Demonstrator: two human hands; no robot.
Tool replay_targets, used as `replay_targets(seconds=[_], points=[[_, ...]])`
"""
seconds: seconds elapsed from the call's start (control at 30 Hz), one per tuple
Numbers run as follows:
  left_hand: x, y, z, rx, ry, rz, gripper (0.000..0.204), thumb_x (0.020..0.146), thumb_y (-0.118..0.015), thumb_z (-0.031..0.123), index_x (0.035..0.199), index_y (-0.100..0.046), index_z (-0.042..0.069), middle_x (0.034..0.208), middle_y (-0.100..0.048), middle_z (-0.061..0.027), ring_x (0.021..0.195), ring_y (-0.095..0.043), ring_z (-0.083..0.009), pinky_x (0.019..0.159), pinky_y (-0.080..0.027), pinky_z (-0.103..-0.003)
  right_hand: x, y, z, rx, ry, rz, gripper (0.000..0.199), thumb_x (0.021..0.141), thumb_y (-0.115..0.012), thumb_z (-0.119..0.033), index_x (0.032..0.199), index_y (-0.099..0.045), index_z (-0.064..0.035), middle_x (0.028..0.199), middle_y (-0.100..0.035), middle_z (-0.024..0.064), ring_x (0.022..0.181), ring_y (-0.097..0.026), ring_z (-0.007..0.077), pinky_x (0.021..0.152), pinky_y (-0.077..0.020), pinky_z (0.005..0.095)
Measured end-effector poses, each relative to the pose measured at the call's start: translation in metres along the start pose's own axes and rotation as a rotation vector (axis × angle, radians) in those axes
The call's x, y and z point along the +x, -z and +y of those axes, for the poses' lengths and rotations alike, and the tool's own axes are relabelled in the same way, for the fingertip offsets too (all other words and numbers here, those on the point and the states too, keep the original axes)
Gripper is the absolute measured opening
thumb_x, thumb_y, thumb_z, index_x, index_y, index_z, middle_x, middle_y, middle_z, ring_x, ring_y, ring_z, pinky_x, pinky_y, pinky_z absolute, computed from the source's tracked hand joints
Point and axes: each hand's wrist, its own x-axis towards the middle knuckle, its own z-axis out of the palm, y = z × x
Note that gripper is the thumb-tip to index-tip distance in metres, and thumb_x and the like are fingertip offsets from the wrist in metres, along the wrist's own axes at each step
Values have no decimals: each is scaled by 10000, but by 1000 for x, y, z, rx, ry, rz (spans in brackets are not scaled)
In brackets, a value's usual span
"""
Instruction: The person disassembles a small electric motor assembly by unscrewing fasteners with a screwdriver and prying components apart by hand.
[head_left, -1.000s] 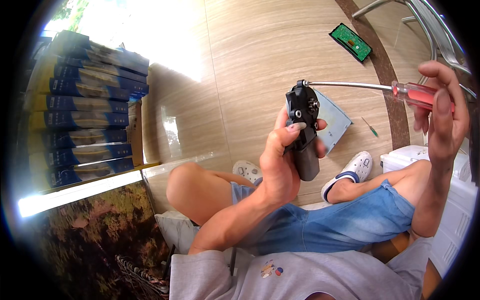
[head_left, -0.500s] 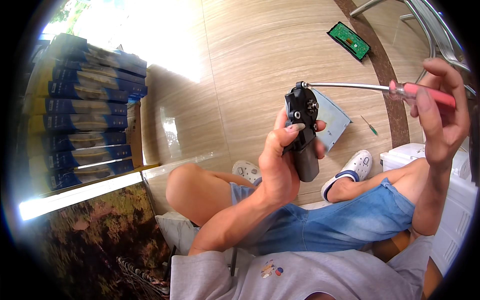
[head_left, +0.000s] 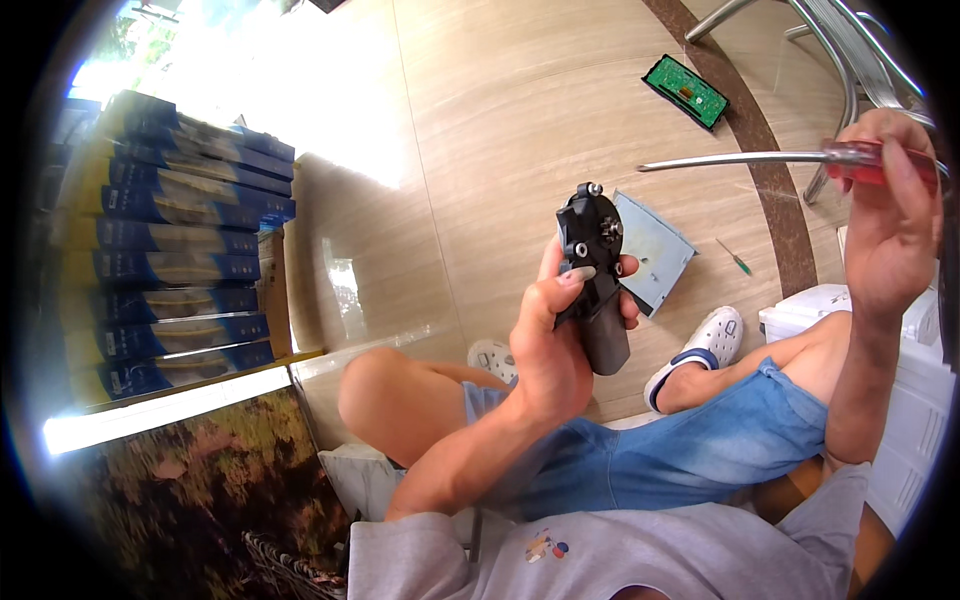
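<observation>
My left hand (head_left: 555,345) grips a black plastic motor-like part (head_left: 595,270) with a grey lower body, held upright in front of me; its round top face shows small screws. My right hand (head_left: 890,225) holds a long screwdriver (head_left: 760,158) by its red see-through handle, shaft pointing left. The screwdriver's tip hangs in the air up and to the right of the black part, clear of it. Behind the part a grey metal plate (head_left: 655,250) lies on the tiled floor.
A green circuit board (head_left: 685,92) and a small green screwdriver (head_left: 735,258) lie on the floor. Stacked blue and yellow boxes (head_left: 170,250) stand at left. Metal chair legs (head_left: 850,60) are at top right, a white container (head_left: 920,400) by my right knee.
The screwdriver's tip has lifted off the top of the black part and drawn back to the right. My left hand has kept the part in much the same place.
</observation>
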Motion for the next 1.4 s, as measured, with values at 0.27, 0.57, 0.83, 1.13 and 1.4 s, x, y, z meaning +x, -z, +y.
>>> replay_targets(seconds=[0.27,0.57,0.83,1.13,1.4], points=[[-3,-4,-6,185,-59,-45,694,840,-498,391,1428,-404,34,1224,-579,-187,882,-600,-220,782,-479,-339,-3,-35,8,-14,-468,-71,205,1003,-541,-223,1064,-629,-49,749,-564,4,655,-611,147,605,-515,313],[-6,-12,-15,356,-135,-47,823,763,-587,366,1475,-369,17,1215,-553,-157,899,-577,-199,799,-470,-323,-33,-94,27,-180,-551,-332,386,964,-668,-372,881,-702,3,580,-562,25,536,-487,71,495,-385,278],[-7,-11,-12,392,-116,-42,886,738,-596,373,1509,-336,22,1220,-551,-158,908,-568,-188,816,-475,-328,-32,-94,27,-123,-560,-347,330,976,-660,-315,898,-697,3,668,-624,7,614,-553,51,543,-426,235],[-7,-7,-14,421,-119,-57,900,734,-607,368,1516,-324,26,1228,-551,-159,915,-575,-184,824,-481,-323,-29,-92,17,-123,-584,-369,223,941,-711,-226,924,-694,-3,734,-629,-25,643,-516,14,571,-409,194],[-6,-5,-18,425,-146,-65,903,737,-613,358,1524,-312,34,1236,-553,-156,917,-582,-183,826,-486,-324,-36,-96,22,55,-562,-283,223,938,-720,-230,952,-699,-9,733,-624,-20,618,-538,21,533,-396,192]])
